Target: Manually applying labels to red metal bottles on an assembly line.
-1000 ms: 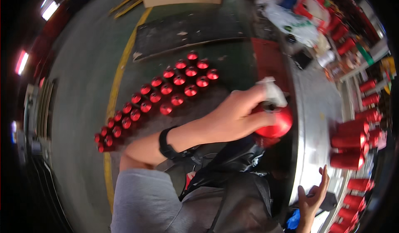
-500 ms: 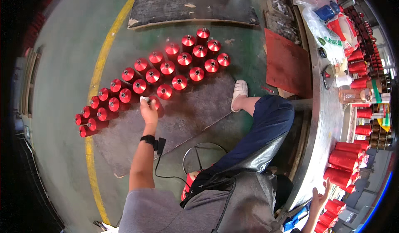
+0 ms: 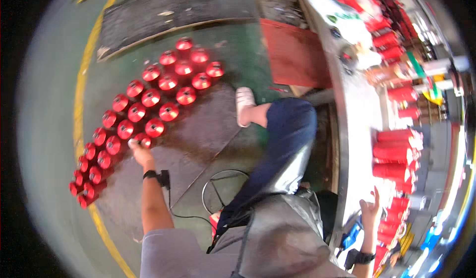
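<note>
My left hand (image 3: 142, 155) reaches down to the floor and is closed at the top of a red metal cylinder (image 3: 144, 139) with a cone-shaped end. Something white shows at a fingertip. That cylinder stands at the near side of several slanting rows of similar red cylinders (image 3: 136, 112), upright with small dark fittings on top. Over at the bench, my right hand (image 3: 370, 212) is raised with its fingers apart, nothing in it. Closest to it are more red cylinders (image 3: 394, 170), lying stacked along the bench.
A dark board (image 3: 193, 144) lies under part of the rows; another dark board (image 3: 173, 15) is beyond them. A red panel (image 3: 296, 55) leans by the metal bench (image 3: 359, 144). A round metal ring frame (image 3: 204, 196) and a cable from my left wrist (image 3: 186, 216) are near my leg.
The whole view has swung, so the floor and bench appear farther left. My left hand stays by the same cylinder, its fingers at the top. More of my right forearm shows; that hand remains open.
</note>
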A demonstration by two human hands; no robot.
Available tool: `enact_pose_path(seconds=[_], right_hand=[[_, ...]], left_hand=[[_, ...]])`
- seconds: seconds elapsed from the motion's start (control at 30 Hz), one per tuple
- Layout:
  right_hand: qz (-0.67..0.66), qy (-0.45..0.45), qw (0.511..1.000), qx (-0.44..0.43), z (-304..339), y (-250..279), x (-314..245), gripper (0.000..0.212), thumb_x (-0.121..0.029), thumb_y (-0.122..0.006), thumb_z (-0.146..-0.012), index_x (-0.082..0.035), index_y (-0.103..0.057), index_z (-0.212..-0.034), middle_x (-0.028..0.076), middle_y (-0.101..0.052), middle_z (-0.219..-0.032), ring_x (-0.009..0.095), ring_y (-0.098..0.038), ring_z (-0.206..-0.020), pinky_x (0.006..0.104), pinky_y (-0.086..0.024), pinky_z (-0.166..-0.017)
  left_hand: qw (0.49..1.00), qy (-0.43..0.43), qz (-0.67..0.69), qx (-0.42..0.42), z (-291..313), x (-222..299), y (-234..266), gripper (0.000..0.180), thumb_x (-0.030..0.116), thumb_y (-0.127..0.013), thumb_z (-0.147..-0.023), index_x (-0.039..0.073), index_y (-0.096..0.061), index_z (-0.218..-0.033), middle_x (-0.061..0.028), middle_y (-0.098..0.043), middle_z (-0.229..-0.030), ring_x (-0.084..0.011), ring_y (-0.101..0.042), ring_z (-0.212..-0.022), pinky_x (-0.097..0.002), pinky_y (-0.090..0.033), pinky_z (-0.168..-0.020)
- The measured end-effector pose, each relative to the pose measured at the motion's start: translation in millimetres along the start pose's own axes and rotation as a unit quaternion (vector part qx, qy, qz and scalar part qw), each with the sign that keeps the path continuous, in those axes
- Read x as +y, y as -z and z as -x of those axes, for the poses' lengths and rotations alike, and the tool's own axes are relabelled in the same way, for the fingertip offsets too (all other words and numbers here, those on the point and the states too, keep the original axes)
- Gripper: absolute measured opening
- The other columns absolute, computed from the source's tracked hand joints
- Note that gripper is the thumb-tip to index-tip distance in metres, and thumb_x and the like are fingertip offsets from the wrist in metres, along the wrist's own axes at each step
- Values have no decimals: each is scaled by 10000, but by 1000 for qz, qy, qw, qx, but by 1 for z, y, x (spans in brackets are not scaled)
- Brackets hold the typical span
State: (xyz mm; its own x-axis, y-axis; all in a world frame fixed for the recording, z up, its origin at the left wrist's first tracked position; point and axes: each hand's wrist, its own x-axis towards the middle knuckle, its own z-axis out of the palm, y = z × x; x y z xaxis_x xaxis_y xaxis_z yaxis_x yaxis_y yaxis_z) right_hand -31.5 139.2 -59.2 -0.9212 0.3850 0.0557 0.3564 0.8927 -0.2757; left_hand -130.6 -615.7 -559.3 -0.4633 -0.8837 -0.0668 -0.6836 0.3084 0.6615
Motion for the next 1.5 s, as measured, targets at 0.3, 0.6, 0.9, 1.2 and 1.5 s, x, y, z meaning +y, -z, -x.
enact_pose_path(seconds=[0.3, 0.6, 0.9, 1.2, 1.5], right_hand=[[-215, -151, 962, 75, 76, 7, -23, 709, -106, -761, -823, -114, -459, -1465, 63, -541, -1289, 50, -498, -761, 206, -415, -607], [-247, -173, 930, 210, 151, 59, 5, 607, -109, -753, -780, -51, -562, -1353, 106, -630, -1125, 127, -568, -794, 241, -439, -578], [-341, -287, 839, 313, 217, 50, 57, 535, -66, -733, -782, -47, -610, -1302, 85, -666, -1091, 38, -465, -631, 203, -377, -525], [-311, -330, 823, 342, 242, 50, 64, 518, -49, -733, -773, -33, -615, -1277, 66, -663, -1066, 27, -365, -558, 200, -330, -497], [-329, -351, 824, 299, 213, 60, 92, 477, -51, -729, -793, -18, -630, -1258, 48, -690, -1018, 23, -361, -563, 196, -342, -520]], left_hand=[[985, -162, 66, -5, 49, 122, -18, 468, 247, -680, -930, -53, -514, -1248, -249, -590, -1218, -399, -588, -1112, -474, -468, -955], [788, -384, 324, -355, 287, 450, 23, 388, 94, -606, -955, -110, -487, -1263, -206, -544, -1314, -264, -542, -1209, -378, -428, -1030], [477, -486, 406, -609, 561, 623, 91, 335, 65, -610, -963, -35, -521, -1270, -142, -572, -1281, -232, -529, -1253, -352, -406, -1068], [589, -578, 321, -465, 705, 720, 8, 587, 427, -751, -835, 9, -599, -1219, -227, -612, -1239, -366, -593, -1153, -427, -450, -982], [521, -504, 455, -518, 667, 696, 4, 226, 187, -629, -979, 17, -595, -1123, -41, -630, -1042, -132, -558, -959, -293, -450, -904]])
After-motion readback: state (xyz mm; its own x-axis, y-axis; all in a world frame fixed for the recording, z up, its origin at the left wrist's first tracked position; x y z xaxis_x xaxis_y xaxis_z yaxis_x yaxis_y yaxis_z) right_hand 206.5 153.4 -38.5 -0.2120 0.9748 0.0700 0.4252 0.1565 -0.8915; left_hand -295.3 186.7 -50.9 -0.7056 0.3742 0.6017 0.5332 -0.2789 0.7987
